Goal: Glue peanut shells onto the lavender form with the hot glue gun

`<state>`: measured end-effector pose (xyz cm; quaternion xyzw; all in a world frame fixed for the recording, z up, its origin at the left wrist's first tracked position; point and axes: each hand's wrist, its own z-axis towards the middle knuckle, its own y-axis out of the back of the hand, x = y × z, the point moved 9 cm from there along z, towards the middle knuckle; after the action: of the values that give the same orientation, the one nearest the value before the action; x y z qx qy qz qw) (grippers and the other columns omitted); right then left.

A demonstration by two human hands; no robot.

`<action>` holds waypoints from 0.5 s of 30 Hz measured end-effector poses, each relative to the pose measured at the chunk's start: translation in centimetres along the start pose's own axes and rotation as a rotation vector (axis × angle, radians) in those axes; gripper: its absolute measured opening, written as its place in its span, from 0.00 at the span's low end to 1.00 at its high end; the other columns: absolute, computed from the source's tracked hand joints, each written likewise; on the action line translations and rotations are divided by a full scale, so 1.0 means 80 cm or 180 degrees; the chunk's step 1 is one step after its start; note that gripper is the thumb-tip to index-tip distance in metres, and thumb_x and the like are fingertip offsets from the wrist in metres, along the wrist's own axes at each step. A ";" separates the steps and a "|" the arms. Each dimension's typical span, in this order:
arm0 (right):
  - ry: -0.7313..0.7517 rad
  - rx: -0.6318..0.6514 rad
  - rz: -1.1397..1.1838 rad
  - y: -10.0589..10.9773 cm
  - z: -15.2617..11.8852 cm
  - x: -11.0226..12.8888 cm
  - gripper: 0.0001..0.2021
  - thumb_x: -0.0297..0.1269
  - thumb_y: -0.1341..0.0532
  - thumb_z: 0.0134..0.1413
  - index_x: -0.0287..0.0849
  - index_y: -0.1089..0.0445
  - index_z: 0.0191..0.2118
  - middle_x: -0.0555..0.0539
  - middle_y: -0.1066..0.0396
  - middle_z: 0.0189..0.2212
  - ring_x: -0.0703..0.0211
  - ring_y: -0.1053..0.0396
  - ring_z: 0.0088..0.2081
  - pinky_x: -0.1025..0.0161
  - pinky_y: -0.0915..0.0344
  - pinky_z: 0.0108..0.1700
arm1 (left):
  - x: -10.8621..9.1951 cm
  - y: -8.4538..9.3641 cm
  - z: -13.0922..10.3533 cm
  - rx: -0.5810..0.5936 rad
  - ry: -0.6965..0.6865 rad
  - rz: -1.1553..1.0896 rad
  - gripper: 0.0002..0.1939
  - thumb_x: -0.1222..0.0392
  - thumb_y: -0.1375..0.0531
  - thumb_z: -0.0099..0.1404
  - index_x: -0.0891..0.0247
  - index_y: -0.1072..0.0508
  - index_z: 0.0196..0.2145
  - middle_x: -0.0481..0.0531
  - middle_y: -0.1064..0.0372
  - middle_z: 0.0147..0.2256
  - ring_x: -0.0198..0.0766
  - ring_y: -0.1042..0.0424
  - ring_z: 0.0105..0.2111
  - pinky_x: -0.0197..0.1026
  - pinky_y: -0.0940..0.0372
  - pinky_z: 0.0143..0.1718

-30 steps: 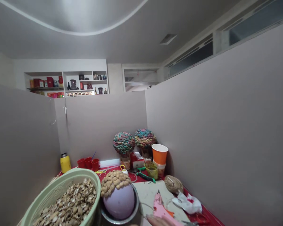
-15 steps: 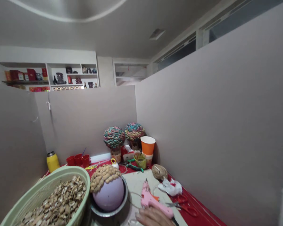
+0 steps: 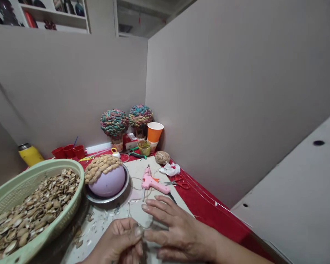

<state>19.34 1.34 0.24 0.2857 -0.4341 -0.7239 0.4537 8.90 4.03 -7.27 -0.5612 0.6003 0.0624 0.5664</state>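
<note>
Low in the view, my left hand (image 3: 118, 240) is closed in a pinch, thumb against fingers; what lies between them, if anything, I cannot make out. Beside it, my right hand (image 3: 178, 231) has its fingers stretched out and apart, the near fingers close to the left fingertips. Just beyond the right hand lies a pink hot glue gun (image 3: 154, 184), its nozzle pointing away. A lilac ball (image 3: 108, 183) rests in a metal bowl (image 3: 110, 200), its top covered with rows of peanut shells (image 3: 103, 165). At the left stands a green basket (image 3: 78, 190) full of loose shells (image 3: 38, 200).
Red-handled scissors (image 3: 181, 183), crumpled tissue (image 3: 170, 169) and a twine ball (image 3: 162, 157) lie along the right. Behind are two colourful shell-covered trees (image 3: 114, 122), an orange cup (image 3: 154, 134), red cups (image 3: 68, 151) and a yellow bottle (image 3: 31, 154). Grey partitions (image 3: 209, 91) surround the table.
The view has tilted down and turned right. My right hand has moved off the glue gun's handle toward the near edge, and my left hand has come into view beside it.
</note>
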 end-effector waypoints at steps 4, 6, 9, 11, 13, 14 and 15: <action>-0.0786 -0.0752 0.0106 0.016 -0.009 -0.049 0.15 0.31 0.45 0.63 0.43 0.37 0.55 0.40 0.29 0.46 0.51 0.34 0.51 0.50 0.38 0.54 | 0.016 0.011 0.010 -0.0047 -0.0013 0.0212 0.24 0.42 0.31 0.49 0.65 0.35 0.21 0.45 0.34 0.13 0.26 0.42 0.09 0.28 0.51 0.11; -0.1526 -0.0744 -0.0084 0.010 -0.015 -0.091 0.14 0.34 0.48 0.65 0.43 0.37 0.55 0.40 0.29 0.45 0.51 0.33 0.48 0.51 0.36 0.51 | 0.026 0.018 0.015 -0.0125 -0.0023 0.0411 0.28 0.36 0.35 0.50 0.65 0.36 0.18 0.46 0.36 0.10 0.26 0.43 0.08 0.29 0.53 0.11; -0.2063 -0.0397 -0.0285 -0.009 -0.014 -0.136 0.23 0.41 0.46 0.65 0.40 0.43 0.62 0.37 0.32 0.49 0.45 0.34 0.49 0.49 0.35 0.50 | 0.037 0.022 0.018 -0.0172 -0.0016 0.0707 0.32 0.31 0.39 0.52 0.66 0.34 0.16 0.49 0.35 0.11 0.26 0.43 0.10 0.30 0.53 0.13; -0.2121 -0.0151 -0.0322 -0.024 -0.007 -0.153 0.27 0.42 0.43 0.62 0.40 0.45 0.64 0.36 0.30 0.47 0.43 0.32 0.46 0.49 0.34 0.46 | 0.040 0.019 0.018 -0.0092 -0.0039 0.0858 0.30 0.33 0.37 0.50 0.68 0.31 0.20 0.52 0.30 0.15 0.26 0.41 0.12 0.31 0.52 0.16; -0.2130 0.0082 -0.0344 -0.039 -0.001 -0.162 0.28 0.40 0.41 0.60 0.39 0.44 0.63 0.37 0.28 0.43 0.43 0.31 0.43 0.50 0.33 0.43 | 0.039 0.017 0.019 -0.0025 -0.0110 0.0949 0.29 0.35 0.34 0.48 0.68 0.30 0.23 0.53 0.27 0.20 0.27 0.39 0.15 0.32 0.51 0.19; -0.2115 0.0168 -0.0349 -0.045 0.001 -0.165 0.28 0.39 0.41 0.59 0.38 0.43 0.63 0.37 0.27 0.42 0.44 0.30 0.41 0.51 0.33 0.42 | 0.038 0.017 0.019 -0.0018 -0.0143 0.0933 0.28 0.36 0.32 0.46 0.68 0.30 0.23 0.52 0.28 0.20 0.27 0.39 0.16 0.32 0.51 0.20; -0.2092 0.0230 -0.0352 -0.050 0.002 -0.166 0.27 0.38 0.41 0.59 0.38 0.42 0.63 0.38 0.27 0.41 0.45 0.30 0.40 0.52 0.33 0.41 | 0.038 0.018 0.020 -0.0004 -0.0155 0.0894 0.28 0.36 0.31 0.42 0.67 0.31 0.22 0.50 0.29 0.20 0.27 0.39 0.17 0.32 0.50 0.21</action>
<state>23.23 14.28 -3.00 0.0759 -0.5664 -0.7850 0.2391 9.67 3.84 -10.93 -0.4704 0.6590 0.1551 0.5661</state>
